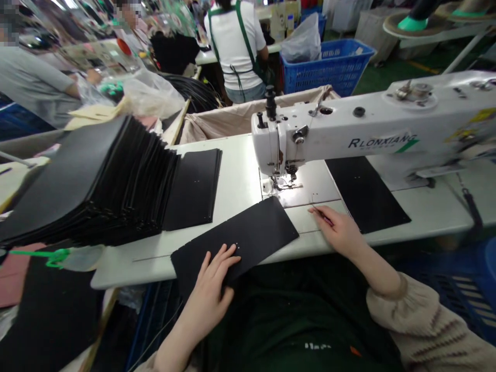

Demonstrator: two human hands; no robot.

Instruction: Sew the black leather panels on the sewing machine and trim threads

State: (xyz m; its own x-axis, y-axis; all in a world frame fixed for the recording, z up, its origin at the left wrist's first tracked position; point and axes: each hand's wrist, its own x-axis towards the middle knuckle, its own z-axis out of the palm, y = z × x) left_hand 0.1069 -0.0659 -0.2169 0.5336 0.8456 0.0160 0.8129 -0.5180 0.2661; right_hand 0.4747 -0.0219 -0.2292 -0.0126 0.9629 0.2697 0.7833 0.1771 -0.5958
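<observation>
My left hand (215, 281) lies with fingers stretched out on a black rectangular panel (251, 227). The panel sits at a slant on the table, its near left part reaching over the front edge. A few small holes show beside my fingertips. In my right hand (341, 230), the fingers are closed around a slim dark tool (326, 217) with a thin pointed tip; its exact kind is unclear. Just beyond the panel's far corner is the presser foot (279, 185) of a white sewing machine (333, 126). To the right of my right hand, another black panel (366, 194) lies flat under the machine's arm.
A tall stack of black panels (89, 175) stands at left, beside a smaller pile (194, 188). A green-handled item (58, 257) juts near the table's left end. Behind the table are a cloth-lined bin (220, 121), a blue crate (325, 67) and several people working.
</observation>
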